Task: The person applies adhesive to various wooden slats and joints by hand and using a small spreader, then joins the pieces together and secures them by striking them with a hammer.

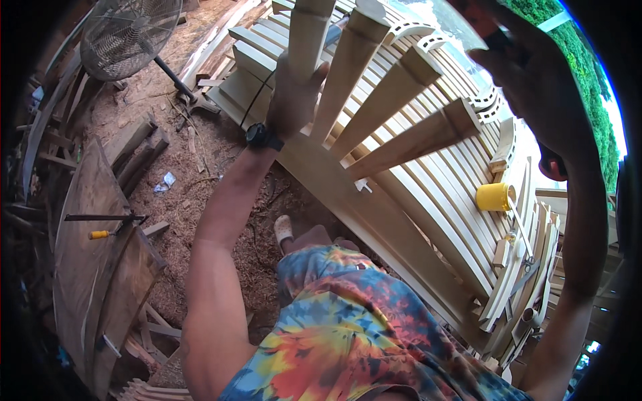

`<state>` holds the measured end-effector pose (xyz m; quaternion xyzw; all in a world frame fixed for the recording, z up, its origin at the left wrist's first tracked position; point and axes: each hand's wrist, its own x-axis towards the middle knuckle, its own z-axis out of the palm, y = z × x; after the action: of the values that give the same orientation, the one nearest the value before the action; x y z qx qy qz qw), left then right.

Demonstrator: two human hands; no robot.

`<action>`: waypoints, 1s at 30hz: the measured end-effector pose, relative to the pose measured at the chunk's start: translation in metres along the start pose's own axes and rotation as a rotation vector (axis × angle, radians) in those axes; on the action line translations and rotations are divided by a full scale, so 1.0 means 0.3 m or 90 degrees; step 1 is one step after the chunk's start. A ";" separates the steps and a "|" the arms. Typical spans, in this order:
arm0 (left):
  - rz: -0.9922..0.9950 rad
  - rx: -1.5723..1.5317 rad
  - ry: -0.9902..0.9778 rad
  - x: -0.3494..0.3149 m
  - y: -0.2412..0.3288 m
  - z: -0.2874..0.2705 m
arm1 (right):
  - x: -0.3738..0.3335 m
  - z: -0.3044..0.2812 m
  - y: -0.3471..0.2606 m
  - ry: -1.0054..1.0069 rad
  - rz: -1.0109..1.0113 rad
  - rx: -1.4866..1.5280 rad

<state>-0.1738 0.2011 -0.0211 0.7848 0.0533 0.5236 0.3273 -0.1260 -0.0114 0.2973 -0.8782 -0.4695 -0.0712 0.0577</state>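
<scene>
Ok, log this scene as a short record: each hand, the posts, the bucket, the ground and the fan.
Left hand: against the leftmost wooden post, thumb on its right side
Right hand: raised at upper right, holding a dark tool with orange-red parts; type unclear
Posts: four in a row, lower ends at a long wooden board
Bucket: yellow bucket, right of the posts
Ground: strewn with wood shavings
Fan: round caged fan, upper left

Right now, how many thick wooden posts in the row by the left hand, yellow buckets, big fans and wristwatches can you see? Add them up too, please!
Thick wooden posts: 4
Yellow bucket: 1
Big fan: 1
Wristwatch: 1
Total: 7
</scene>
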 end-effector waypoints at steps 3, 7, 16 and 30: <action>0.111 0.131 0.025 -0.027 0.017 -0.005 | 0.063 -0.061 -0.048 -0.022 0.236 0.009; 0.073 0.136 0.022 -0.112 -0.025 -0.137 | 0.057 0.046 -0.065 -0.051 0.088 -0.315; 0.129 0.176 -0.035 -0.062 -0.028 -0.076 | -0.023 -0.089 -0.016 -0.180 -0.043 0.056; 0.038 0.267 -0.068 -0.247 0.022 -0.038 | -0.157 0.577 0.787 0.041 0.152 0.249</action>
<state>-0.2184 0.1695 -0.0730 0.8635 0.1204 0.4682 0.1436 0.0571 -0.1513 0.1104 -0.8969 -0.3649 0.0007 0.2499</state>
